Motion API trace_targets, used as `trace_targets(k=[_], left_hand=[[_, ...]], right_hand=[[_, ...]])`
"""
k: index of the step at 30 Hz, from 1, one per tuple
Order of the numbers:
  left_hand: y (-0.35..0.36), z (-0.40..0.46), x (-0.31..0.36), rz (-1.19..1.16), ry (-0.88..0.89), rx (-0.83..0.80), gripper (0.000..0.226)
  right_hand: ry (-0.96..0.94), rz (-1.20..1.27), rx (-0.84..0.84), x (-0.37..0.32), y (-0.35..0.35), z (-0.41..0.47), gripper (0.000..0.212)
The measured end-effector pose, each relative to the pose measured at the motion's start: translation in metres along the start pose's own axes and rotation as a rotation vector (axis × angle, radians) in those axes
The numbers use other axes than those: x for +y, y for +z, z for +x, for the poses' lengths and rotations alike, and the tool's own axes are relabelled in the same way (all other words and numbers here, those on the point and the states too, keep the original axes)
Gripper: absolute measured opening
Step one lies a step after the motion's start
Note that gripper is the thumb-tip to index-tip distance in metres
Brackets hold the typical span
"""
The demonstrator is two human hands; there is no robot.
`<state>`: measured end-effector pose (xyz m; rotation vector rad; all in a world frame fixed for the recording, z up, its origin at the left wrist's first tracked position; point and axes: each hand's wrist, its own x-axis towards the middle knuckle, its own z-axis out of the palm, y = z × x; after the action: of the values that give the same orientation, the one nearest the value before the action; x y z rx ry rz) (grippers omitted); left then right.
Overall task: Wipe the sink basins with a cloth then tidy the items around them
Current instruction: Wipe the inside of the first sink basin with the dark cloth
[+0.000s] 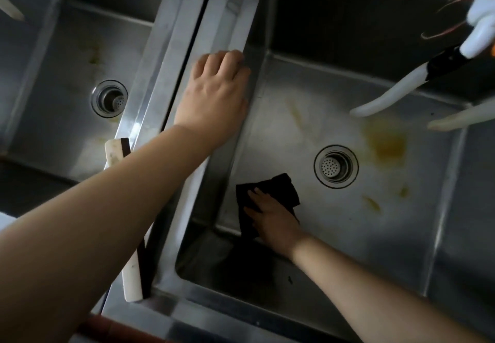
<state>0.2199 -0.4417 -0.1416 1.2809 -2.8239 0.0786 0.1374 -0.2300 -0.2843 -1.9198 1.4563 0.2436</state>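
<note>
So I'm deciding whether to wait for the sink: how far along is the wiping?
Early. Nothing looks finished. In hand: the right hand presses a black cloth on the right basin floor near the drain, while the left hand rests on the divider. Left: the yellow stains, the stained left basin, and tidying the white scraper-like tool.

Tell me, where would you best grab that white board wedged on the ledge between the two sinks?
Probably by its upper end, near the left forearm, coming from above. The board stands on edge in the gap beside the right sink's rim, so only its top edge and ends offer fingers room. The left hand rests on the ledge, nearest it; the right hand presses the cloth.
</note>
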Motion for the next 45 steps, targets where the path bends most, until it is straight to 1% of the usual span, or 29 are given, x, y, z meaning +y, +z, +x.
trace_targets(k=[1, 2, 3, 6, 8, 11, 13, 14, 16, 20, 24, 26, 30, 34, 38, 42, 45], left_hand=[[0.001, 0.000, 0.001, 0.012, -0.002, -0.001, 0.039], [0.002, 0.000, 0.002, 0.023, -0.005, 0.001, 0.038], [0.003, 0.000, 0.002, 0.034, -0.006, 0.007, 0.036], [0.006, -0.001, 0.002, 0.052, 0.000, 0.037, 0.028], [0.006, -0.001, 0.003, 0.056, 0.002, 0.035, 0.026], [0.009, 0.001, 0.001, 0.056, 0.007, 0.055, 0.023], [0.011, 0.001, 0.001, 0.065, 0.019, 0.083, 0.022], [0.013, 0.002, 0.001, 0.069, 0.028, 0.100, 0.021], [0.014, 0.002, 0.000, 0.073, 0.040, 0.129, 0.022], [0.014, 0.004, 0.000, 0.081, 0.048, 0.147, 0.025], [0.016, 0.005, -0.002, 0.080, 0.055, 0.165, 0.024], [0.017, 0.006, -0.002, 0.074, 0.058, 0.165, 0.023], [0.016, 0.006, -0.002, 0.064, 0.043, 0.151, 0.029], [0.016, 0.007, -0.002, 0.051, 0.033, 0.145, 0.035], [0.018, 0.008, -0.002, 0.054, 0.031, 0.172, 0.031], [0.019, 0.008, -0.001, 0.045, 0.037, 0.174, 0.035], [0.019, 0.007, -0.002, 0.042, 0.043, 0.170, 0.025]], right_hand=[[-0.035, -0.093, -0.020, 0.006, 0.010, 0.006, 0.065], [-0.059, -0.165, -0.012, 0.011, 0.019, 0.010, 0.069], [-0.090, -0.201, -0.017, 0.013, 0.025, 0.014, 0.068], [-0.278, -0.260, 0.016, 0.008, 0.035, 0.026, 0.064], [-0.360, -0.301, 0.006, 0.003, 0.038, 0.034, 0.061], [-0.400, -0.368, 0.010, 0.005, 0.041, 0.039, 0.046], [-0.399, -0.393, -0.043, 0.012, 0.040, 0.042, 0.052], [-0.387, -0.394, -0.048, 0.016, 0.039, 0.045, 0.054], [-0.300, -0.398, -0.017, 0.027, 0.029, 0.053, 0.053], [-0.114, -0.338, 0.176, 0.056, -0.006, 0.079, 0.058], [0.030, -0.306, 0.280, 0.090, -0.039, 0.107, 0.063], [0.077, -0.303, 0.285, 0.103, -0.054, 0.119, 0.066], [0.187, -0.311, 0.305, 0.121, -0.084, 0.145, 0.061], [0.270, -0.295, 0.333, 0.136, -0.109, 0.172, 0.060], [0.332, -0.235, 0.368, 0.154, -0.133, 0.193, 0.060], [0.368, -0.206, 0.381, 0.162, -0.142, 0.200, 0.059], [0.384, -0.199, 0.412, 0.169, -0.139, 0.188, 0.057]])
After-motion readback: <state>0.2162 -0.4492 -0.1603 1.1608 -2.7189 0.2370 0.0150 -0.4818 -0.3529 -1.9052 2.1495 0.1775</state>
